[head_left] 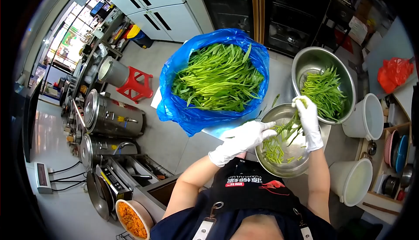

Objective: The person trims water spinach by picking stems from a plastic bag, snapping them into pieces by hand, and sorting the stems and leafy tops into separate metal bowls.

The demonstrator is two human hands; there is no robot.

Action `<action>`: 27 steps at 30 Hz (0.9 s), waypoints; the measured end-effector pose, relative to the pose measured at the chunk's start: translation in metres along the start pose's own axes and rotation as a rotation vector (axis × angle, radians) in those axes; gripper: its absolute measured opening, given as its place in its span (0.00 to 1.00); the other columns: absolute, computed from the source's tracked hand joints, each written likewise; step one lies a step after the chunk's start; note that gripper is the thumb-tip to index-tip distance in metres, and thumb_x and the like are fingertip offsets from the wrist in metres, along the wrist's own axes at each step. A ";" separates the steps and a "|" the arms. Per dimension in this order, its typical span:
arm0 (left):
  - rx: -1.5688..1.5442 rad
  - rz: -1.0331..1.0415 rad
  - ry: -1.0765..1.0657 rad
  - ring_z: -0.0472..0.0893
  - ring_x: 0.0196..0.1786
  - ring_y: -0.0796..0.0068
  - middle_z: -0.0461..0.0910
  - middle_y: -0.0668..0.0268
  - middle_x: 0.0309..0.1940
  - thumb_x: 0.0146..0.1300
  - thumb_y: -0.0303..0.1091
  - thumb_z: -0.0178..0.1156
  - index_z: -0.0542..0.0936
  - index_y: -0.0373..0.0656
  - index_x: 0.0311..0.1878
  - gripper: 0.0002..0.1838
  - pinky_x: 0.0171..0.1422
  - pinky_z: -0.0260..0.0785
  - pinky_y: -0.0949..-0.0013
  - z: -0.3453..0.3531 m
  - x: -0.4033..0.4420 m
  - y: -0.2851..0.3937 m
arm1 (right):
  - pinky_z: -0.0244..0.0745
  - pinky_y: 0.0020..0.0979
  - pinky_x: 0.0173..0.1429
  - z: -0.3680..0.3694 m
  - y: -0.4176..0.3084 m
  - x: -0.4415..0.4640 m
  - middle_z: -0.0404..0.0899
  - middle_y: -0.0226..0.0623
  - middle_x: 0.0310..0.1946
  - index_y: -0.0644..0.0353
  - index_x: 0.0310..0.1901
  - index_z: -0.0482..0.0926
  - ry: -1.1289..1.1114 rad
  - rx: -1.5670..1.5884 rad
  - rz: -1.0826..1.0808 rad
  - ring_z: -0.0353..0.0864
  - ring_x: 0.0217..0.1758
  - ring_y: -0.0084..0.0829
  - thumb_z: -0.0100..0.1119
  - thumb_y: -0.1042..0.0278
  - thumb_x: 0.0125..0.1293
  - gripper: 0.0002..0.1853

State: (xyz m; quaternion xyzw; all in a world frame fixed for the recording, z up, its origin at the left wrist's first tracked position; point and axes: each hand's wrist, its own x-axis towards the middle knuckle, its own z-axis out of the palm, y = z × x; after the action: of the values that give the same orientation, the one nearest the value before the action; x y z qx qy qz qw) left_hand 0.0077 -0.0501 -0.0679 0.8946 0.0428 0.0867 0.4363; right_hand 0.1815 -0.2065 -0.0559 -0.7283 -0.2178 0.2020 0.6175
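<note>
My left hand (249,136), in a white glove, is closed with fingers pinched at the left side of a small steel bowl (301,169). Across that bowl, my right hand (308,120), also gloved, grips the upper end of a few stalks of water spinach (293,130). The stalks hang over the bowl and run toward my left fingertips. Short cut stem pieces (273,151) lie inside it. Beyond my left hand sits a blue plastic bag (168,109) full of long water spinach. A larger steel basin (301,58) at the right holds leafy tops.
White buckets (371,117) stand on the right beside a shelf with dishes. Large steel pots (115,113) and a red stool (139,85) are on the left. A bowl of shredded orange food (132,220) is at lower left. Fridges (152,4) line the back.
</note>
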 end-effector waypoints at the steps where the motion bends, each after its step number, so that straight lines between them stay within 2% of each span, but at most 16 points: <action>1: 0.107 0.101 0.012 0.84 0.40 0.57 0.85 0.56 0.38 0.66 0.44 0.61 0.85 0.42 0.46 0.16 0.47 0.76 0.63 -0.004 0.001 0.000 | 0.68 0.21 0.45 -0.009 -0.003 0.002 0.79 0.28 0.30 0.63 0.38 0.78 -0.011 0.032 -0.009 0.74 0.35 0.18 0.52 0.73 0.70 0.06; 3: 0.195 0.166 0.049 0.83 0.42 0.57 0.85 0.58 0.38 0.64 0.46 0.62 0.86 0.44 0.44 0.15 0.45 0.76 0.62 -0.034 0.010 0.000 | 0.68 0.23 0.43 -0.018 -0.008 0.007 0.78 0.30 0.28 0.64 0.38 0.76 -0.042 0.094 -0.078 0.73 0.33 0.19 0.50 0.74 0.71 0.06; 4: 0.276 0.088 0.162 0.83 0.41 0.58 0.85 0.60 0.36 0.64 0.43 0.62 0.87 0.45 0.40 0.12 0.44 0.75 0.62 -0.052 0.012 -0.001 | 0.68 0.23 0.42 -0.018 -0.008 0.010 0.77 0.30 0.27 0.64 0.38 0.76 -0.043 0.101 -0.067 0.73 0.32 0.19 0.50 0.74 0.71 0.06; 5: 0.485 0.003 0.251 0.83 0.39 0.58 0.84 0.60 0.33 0.63 0.38 0.62 0.86 0.45 0.37 0.09 0.43 0.75 0.61 -0.072 0.015 -0.003 | 0.68 0.23 0.41 -0.018 -0.008 0.012 0.77 0.31 0.26 0.65 0.39 0.76 -0.044 0.110 -0.055 0.73 0.32 0.20 0.50 0.74 0.71 0.06; 6: 0.597 0.032 0.469 0.83 0.36 0.57 0.83 0.59 0.32 0.62 0.34 0.60 0.85 0.45 0.36 0.06 0.42 0.75 0.60 -0.095 0.017 -0.003 | 0.69 0.23 0.40 -0.013 -0.008 0.015 0.76 0.31 0.25 0.65 0.39 0.76 -0.051 0.138 -0.050 0.73 0.31 0.20 0.49 0.74 0.71 0.06; 7: 0.786 -0.040 0.545 0.82 0.34 0.55 0.83 0.57 0.30 0.61 0.32 0.59 0.84 0.44 0.36 0.06 0.40 0.75 0.59 -0.116 0.017 -0.023 | 0.69 0.23 0.40 -0.006 -0.008 0.016 0.75 0.30 0.24 0.65 0.39 0.76 -0.061 0.166 -0.044 0.73 0.30 0.20 0.49 0.74 0.71 0.06; 9: 0.852 -0.178 0.633 0.82 0.32 0.53 0.83 0.57 0.29 0.59 0.30 0.59 0.84 0.42 0.34 0.05 0.38 0.74 0.58 -0.155 0.015 -0.055 | 0.70 0.23 0.35 0.010 -0.011 0.014 0.74 0.30 0.23 0.66 0.39 0.76 -0.097 0.220 0.011 0.72 0.27 0.20 0.49 0.73 0.73 0.07; 13: 0.890 -0.251 0.448 0.82 0.31 0.56 0.80 0.57 0.23 0.53 0.35 0.66 0.83 0.44 0.27 0.06 0.36 0.73 0.57 -0.185 0.007 -0.082 | 0.69 0.22 0.35 0.034 -0.008 0.009 0.73 0.29 0.24 0.66 0.40 0.76 -0.206 0.232 -0.005 0.71 0.27 0.19 0.50 0.72 0.73 0.07; 15: 0.824 -0.298 0.353 0.82 0.31 0.57 0.81 0.58 0.24 0.48 0.39 0.71 0.84 0.45 0.27 0.09 0.36 0.73 0.58 -0.186 0.004 -0.081 | 0.69 0.22 0.35 0.039 -0.009 0.005 0.73 0.29 0.24 0.66 0.40 0.76 -0.229 0.185 -0.005 0.71 0.27 0.19 0.50 0.72 0.73 0.07; 16: 0.884 -0.244 0.388 0.82 0.32 0.58 0.81 0.60 0.24 0.41 0.42 0.75 0.84 0.46 0.26 0.13 0.37 0.73 0.59 -0.183 0.004 -0.084 | 0.69 0.22 0.35 0.041 -0.008 0.004 0.73 0.29 0.24 0.66 0.40 0.76 -0.239 0.191 -0.002 0.71 0.27 0.19 0.50 0.72 0.73 0.07; 20: 0.887 -0.308 0.282 0.83 0.35 0.59 0.82 0.61 0.27 0.45 0.41 0.73 0.87 0.46 0.31 0.12 0.40 0.74 0.61 -0.175 0.006 -0.081 | 0.69 0.22 0.35 0.042 0.000 0.002 0.74 0.29 0.24 0.66 0.40 0.76 -0.250 0.222 0.019 0.71 0.27 0.19 0.51 0.73 0.73 0.07; 23: 0.893 -0.319 0.267 0.82 0.36 0.59 0.82 0.61 0.28 0.46 0.39 0.72 0.87 0.46 0.31 0.10 0.41 0.74 0.61 -0.173 0.009 -0.084 | 0.69 0.22 0.36 0.042 0.002 -0.002 0.74 0.30 0.24 0.66 0.40 0.76 -0.246 0.217 0.045 0.71 0.27 0.19 0.51 0.73 0.73 0.07; 27: 0.893 -0.195 0.399 0.82 0.39 0.61 0.82 0.64 0.30 0.49 0.34 0.70 0.87 0.46 0.31 0.06 0.43 0.74 0.63 -0.176 0.010 -0.054 | 0.69 0.22 0.36 0.037 0.002 -0.006 0.73 0.29 0.24 0.66 0.40 0.76 -0.235 0.223 0.044 0.71 0.27 0.19 0.50 0.72 0.73 0.07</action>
State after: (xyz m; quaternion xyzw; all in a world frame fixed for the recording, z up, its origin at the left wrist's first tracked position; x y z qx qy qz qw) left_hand -0.0161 0.1207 -0.0035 0.9519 0.2417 0.1881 0.0001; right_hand 0.1557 -0.1799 -0.0640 -0.6311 -0.2487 0.3221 0.6604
